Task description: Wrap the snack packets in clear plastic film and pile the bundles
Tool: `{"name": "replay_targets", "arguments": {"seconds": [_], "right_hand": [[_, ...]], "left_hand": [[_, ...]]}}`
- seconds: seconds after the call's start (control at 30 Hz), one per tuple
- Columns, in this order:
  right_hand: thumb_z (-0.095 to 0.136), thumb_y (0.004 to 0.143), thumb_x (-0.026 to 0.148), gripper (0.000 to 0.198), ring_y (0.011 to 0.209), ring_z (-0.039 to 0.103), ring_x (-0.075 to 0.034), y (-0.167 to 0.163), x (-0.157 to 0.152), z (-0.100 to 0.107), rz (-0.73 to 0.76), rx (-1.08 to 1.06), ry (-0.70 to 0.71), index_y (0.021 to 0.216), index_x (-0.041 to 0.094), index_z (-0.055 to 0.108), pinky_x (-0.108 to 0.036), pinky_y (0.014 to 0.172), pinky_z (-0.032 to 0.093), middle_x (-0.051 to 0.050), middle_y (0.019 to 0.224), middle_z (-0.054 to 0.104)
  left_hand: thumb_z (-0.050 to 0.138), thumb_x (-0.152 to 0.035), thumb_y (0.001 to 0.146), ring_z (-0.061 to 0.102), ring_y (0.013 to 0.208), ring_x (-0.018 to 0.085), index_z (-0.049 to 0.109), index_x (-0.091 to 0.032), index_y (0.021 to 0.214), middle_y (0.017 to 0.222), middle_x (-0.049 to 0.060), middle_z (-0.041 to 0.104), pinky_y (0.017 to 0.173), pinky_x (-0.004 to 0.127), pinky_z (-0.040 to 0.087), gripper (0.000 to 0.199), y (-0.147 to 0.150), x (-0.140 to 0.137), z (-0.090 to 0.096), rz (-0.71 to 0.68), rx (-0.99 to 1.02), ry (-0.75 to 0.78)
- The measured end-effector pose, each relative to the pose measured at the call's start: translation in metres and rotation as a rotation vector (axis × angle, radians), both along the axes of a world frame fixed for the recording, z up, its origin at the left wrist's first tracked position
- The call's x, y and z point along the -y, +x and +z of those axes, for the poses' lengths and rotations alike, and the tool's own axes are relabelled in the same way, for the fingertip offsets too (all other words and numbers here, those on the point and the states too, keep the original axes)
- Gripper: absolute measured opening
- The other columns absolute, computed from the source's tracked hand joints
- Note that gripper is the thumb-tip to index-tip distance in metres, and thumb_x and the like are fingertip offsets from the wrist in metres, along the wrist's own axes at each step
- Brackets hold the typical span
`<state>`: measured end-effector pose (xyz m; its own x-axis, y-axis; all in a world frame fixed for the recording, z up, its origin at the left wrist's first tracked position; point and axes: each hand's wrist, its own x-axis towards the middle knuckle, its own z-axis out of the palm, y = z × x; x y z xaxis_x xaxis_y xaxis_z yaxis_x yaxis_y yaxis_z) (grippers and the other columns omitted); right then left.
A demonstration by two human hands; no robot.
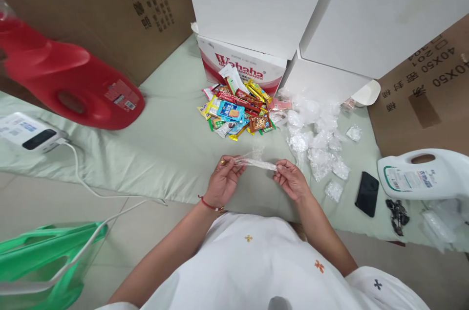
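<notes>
A clear plastic bag [259,162], pulled into a narrow strip, stretches between my two hands above the pale green cloth. My left hand [225,179] pinches its left end, and my right hand [290,179] grips the right end. Just beyond the hands lies a heap of colourful wrapped snacks [238,104]. To the right of that heap sits a pile of crumpled clear plastic bags [317,129], with a few small bundles apart from it, one bundle [334,191] close to my right hand.
A Wahaha carton [240,63] and white boxes [256,2] stand behind the snacks. At left are a red bottle [73,80] and a white device [31,134] with a cable. A phone [367,194], keys [397,216] and a white detergent bottle [421,173] lie at right.
</notes>
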<state>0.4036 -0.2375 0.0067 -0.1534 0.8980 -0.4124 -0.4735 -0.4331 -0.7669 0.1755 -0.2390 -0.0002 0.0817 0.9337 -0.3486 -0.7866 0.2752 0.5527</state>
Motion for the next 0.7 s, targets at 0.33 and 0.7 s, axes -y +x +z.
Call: {"name": "replay_targets", "arguments": {"seconds": [0.33, 0.7], "right_hand": [[0.088, 0.075, 0.050, 0.035, 0.062, 0.050, -0.010, 0.009, 0.011, -0.004, 0.015, 0.225, 0.118, 0.083, 0.022, 0.069, -0.025, 0.065, 0.046, 0.005, 0.066, 0.055], [0.070, 0.089, 0.054, 0.031, 0.108, 0.061, -0.023, -0.010, 0.011, 0.008, 0.151, 0.851, 0.530, 0.104, 0.027, 0.076, -0.035, 0.088, 0.051, -0.007, 0.110, 0.067]], "left_hand": [[0.094, -0.043, 0.064, 0.058, 0.056, 0.009, 0.064, -0.015, 0.085, 0.072, 0.001, 0.066, 0.053, 0.020, 0.046, 0.046, 0.009, -0.006, 0.003, -0.455, -0.145, -0.268], [0.087, -0.049, 0.066, 0.041, 0.061, 0.008, 0.072, -0.016, 0.093, 0.074, -0.004, 0.059, 0.056, 0.022, 0.033, 0.045, 0.036, 0.000, 0.007, -0.247, -0.544, 0.008]]}}
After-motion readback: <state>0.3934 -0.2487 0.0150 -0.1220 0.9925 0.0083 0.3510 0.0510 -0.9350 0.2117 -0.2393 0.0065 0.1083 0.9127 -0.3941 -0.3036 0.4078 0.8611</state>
